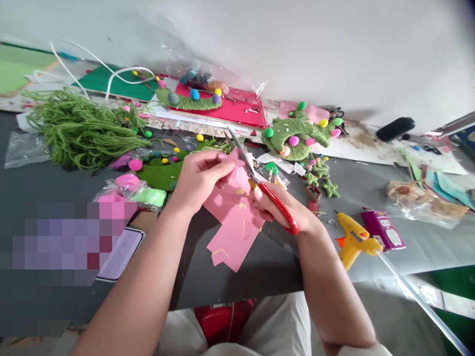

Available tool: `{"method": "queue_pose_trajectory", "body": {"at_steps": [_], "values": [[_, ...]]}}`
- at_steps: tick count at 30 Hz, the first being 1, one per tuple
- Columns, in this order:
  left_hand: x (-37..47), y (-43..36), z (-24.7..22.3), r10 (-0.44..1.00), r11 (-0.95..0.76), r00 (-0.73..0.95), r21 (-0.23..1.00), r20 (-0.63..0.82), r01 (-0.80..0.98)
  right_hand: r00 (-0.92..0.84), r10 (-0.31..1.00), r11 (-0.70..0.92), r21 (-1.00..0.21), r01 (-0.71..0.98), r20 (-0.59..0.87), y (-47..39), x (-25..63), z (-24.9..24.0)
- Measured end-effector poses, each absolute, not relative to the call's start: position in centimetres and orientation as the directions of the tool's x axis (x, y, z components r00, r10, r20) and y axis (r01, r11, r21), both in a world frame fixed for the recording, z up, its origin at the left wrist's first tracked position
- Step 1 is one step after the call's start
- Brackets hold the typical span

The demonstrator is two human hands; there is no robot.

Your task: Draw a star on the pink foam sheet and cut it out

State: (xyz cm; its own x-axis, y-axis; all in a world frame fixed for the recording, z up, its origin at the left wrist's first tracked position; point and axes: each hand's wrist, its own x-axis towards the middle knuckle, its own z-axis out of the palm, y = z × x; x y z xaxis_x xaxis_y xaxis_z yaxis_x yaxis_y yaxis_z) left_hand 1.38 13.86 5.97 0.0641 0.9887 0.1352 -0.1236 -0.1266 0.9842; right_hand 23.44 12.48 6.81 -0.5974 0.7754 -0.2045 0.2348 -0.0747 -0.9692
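Between the thumb and fingers of my left hand (202,177) is a small pink paper cutout (234,160), perhaps a star or flower; its full outline is hard to make out. My right hand (272,202) is closed on scissors (278,205) with red handles. Their blades are parted and point up and away, just right of the cutout. Below both hands lies a larger pink sheet (232,242) with cut edges and yellowish marks on it.
Green yarn (87,123) is heaped at the left. A yarn-wrapped tree shape with pompoms (297,133) stands behind my right hand. To the right lie a yellow glue gun (354,240) with a clear glue stick and a purple box (384,230). A phone (120,254) lies left.
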Motion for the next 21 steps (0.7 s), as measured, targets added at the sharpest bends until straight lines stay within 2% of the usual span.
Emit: {"method": "queue_pose_trajectory", "body": {"at_steps": [5, 21], "values": [[1.48, 13.85, 5.94, 0.989, -0.126, 0.066, 0.984, 0.135, -0.127, -0.590, 0.767, -0.136, -0.962, 0.238, -0.254, 12.31, 23.06, 7.08], [1.65, 13.86, 5.99, 0.989, -0.122, 0.064, 0.984, 0.131, -0.128, -0.554, 0.780, -0.159, -0.948, 0.275, -0.292, 12.07, 22.61, 6.87]]}}
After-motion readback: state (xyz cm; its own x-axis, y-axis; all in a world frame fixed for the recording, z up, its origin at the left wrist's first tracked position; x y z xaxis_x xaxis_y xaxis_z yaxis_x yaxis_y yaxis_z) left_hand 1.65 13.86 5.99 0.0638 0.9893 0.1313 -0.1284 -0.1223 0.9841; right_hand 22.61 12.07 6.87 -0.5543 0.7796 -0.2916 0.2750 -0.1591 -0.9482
